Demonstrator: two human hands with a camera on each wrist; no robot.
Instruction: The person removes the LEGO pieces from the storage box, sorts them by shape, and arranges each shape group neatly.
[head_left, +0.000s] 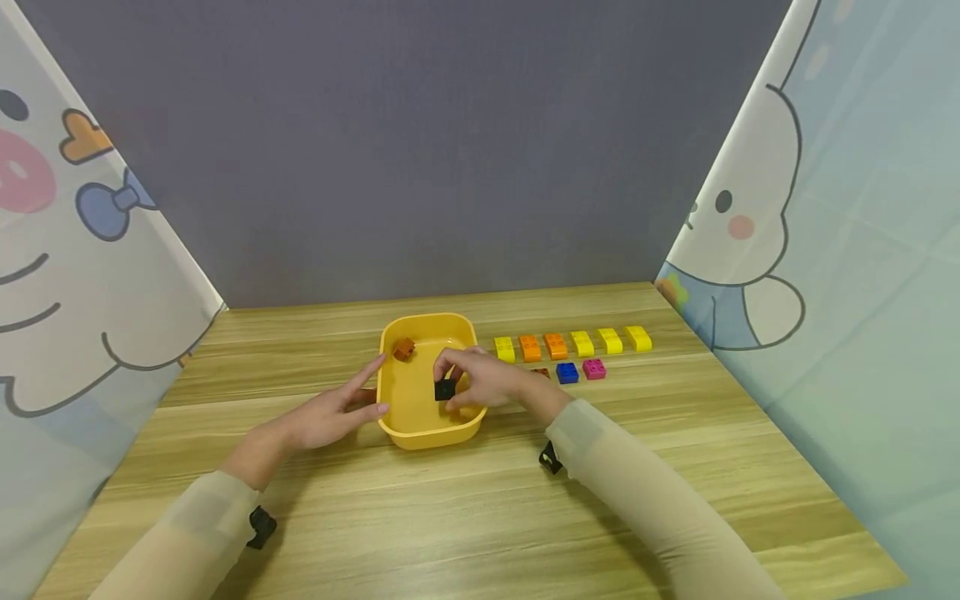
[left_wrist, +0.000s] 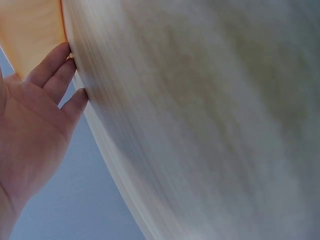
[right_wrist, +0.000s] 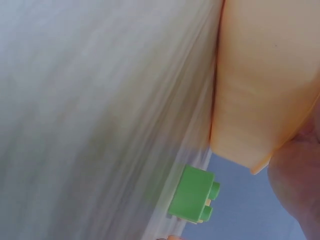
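A yellow plastic tub [head_left: 429,438] with rounded corners sits on the wooden table. Inside it, toward the back left, lies a brown toy brick [head_left: 404,348]. My right hand [head_left: 483,379] reaches over the tub's right side and pinches a black toy brick [head_left: 444,389] between fingers and thumb. My left hand [head_left: 330,417] touches the tub's left side with fingers and thumb spread. In the left wrist view its fingers [left_wrist: 57,75] look extended beside the tub wall. The right wrist view catches only part of the right hand [right_wrist: 297,185]; the black brick is hidden there.
Right of the tub runs a row of yellow bricks [head_left: 581,343] and orange bricks [head_left: 555,346]. Nearer stand a blue brick [head_left: 567,372], a magenta brick [head_left: 594,369] and a partly covered brown brick [head_left: 540,372]. A green brick [right_wrist: 191,194] shows beside the tub.
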